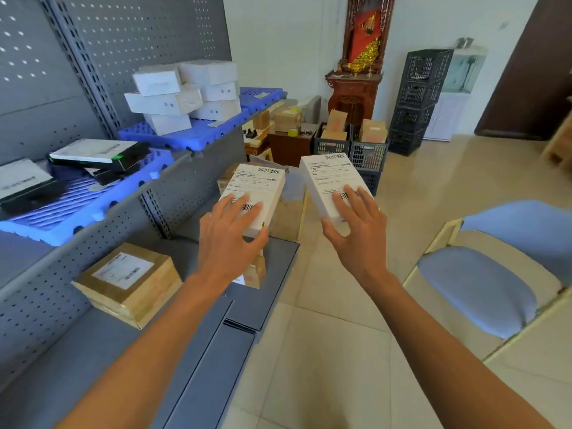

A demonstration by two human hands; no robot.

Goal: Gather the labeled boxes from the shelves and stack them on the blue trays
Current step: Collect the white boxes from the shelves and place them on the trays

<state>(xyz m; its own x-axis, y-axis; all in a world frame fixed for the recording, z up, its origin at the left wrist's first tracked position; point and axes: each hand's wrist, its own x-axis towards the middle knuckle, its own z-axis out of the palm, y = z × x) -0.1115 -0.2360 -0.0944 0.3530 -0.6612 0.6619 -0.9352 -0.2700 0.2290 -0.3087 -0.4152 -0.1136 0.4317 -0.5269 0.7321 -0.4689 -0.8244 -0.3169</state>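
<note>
Head view: two arms are reaching up from the bottom edge toward the centre of the frame, each hand carrying a white labeled box. The left hand (230, 235) is gripping the left white box (253, 193) at its near end, fingers spread over the shipping label and thumb curled under the lower right corner. That box's long axis is running from the hand up and slightly right, with its barcode end pointing toward the top of the frame. The right hand (359, 230) is holding the right white box (331, 181) the same way, fingers lying across the label and thumb hooking beneath the near edge; this box's long axis is tilting up and to the left, so the two far ends are leaning toward each other. Both boxes are sitting in the air at mid-frame, near each other but apart.

In the upper left, a stack of white boxes (185, 94) is resting on a blue tray (198, 134) on the grey perforated shelf. At the left edge, black-and-white flat boxes (99, 154) are lying on a second blue tray (62, 221). A brown taped carton (128, 283) with a label is sitting on the lower shelf at lower left. Black crates (418, 97) are standing stacked in the upper right, and a blue-cushioned chair (483, 289) is occupying the right side.
</note>
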